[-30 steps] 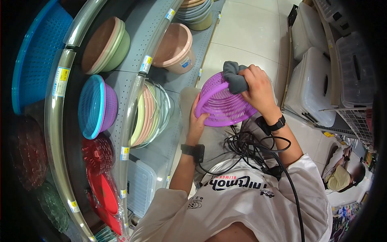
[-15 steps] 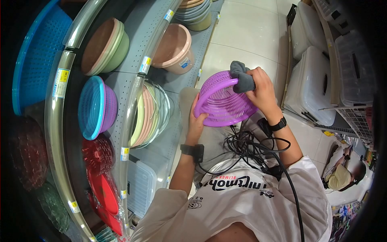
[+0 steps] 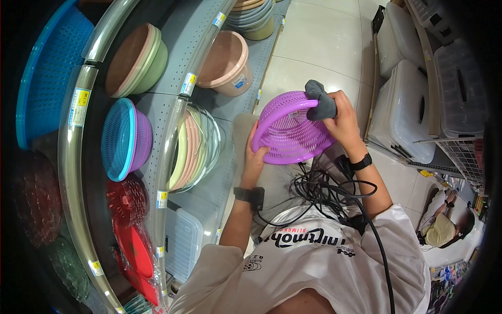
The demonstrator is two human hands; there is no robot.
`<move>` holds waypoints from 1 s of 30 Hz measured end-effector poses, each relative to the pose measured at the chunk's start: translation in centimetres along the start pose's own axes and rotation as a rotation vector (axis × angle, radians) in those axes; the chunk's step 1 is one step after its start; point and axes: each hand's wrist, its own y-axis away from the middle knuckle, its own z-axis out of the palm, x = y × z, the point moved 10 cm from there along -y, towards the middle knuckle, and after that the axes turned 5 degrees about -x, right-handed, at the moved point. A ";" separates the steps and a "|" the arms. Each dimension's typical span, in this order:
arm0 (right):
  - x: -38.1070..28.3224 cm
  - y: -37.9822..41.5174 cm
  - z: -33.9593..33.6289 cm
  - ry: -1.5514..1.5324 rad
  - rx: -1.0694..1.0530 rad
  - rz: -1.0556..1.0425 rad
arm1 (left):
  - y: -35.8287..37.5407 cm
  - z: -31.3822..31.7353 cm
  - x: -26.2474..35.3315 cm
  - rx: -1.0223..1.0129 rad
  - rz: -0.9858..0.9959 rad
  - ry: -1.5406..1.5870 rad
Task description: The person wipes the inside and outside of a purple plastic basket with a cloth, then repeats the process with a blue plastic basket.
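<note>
A purple plastic basket with slotted walls is held tilted in front of my body, its opening turned toward me. My left hand grips its left rim, thumb over the edge inside. In my right hand is a bunched dark grey cloth, pressed against the basket's far right rim. The cloth hides part of that rim, and some of my right fingers are hidden behind it.
Shelves on the left hold nested blue and purple baskets, stacked basins and a pink bucket. Clear storage boxes stand on the right. Black cables hang before my shirt. Another person is at the lower right.
My right hand and the grey cloth have slid slightly to the right along the basket's rim. My left hand and the basket are nearly still.
</note>
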 end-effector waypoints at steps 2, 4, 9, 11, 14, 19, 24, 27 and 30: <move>0.7 0.3 0.2 -0.017 -0.006 0.028 | 0.0 -0.2 -0.3 -0.001 -0.011 0.006; 1.3 0.6 0.3 -0.035 -0.011 0.057 | 0.1 -0.4 -0.7 0.010 -0.028 0.011; 3.0 1.6 0.4 -0.131 0.013 0.111 | 0.1 -1.1 -1.7 0.035 -0.048 0.015; 3.6 2.0 0.6 -0.150 0.026 0.126 | 0.1 -1.1 -1.8 0.037 -0.055 0.023; 4.6 2.7 0.8 -0.187 0.046 0.153 | 0.0 -1.2 -2.0 0.039 -0.060 0.038; 6.0 3.7 1.5 -0.266 0.058 0.218 | -0.1 -0.8 -1.4 0.031 -0.036 0.031; 6.0 4.2 1.4 -0.342 0.084 0.242 | 0.0 -0.9 -1.5 0.038 -0.041 0.038; 6.9 4.7 1.8 -0.362 0.071 0.279 | 0.1 -0.6 -1.2 0.037 -0.044 0.048; 7.1 4.8 2.0 -0.376 0.078 0.270 | 0.1 -0.6 -1.2 0.035 -0.045 0.050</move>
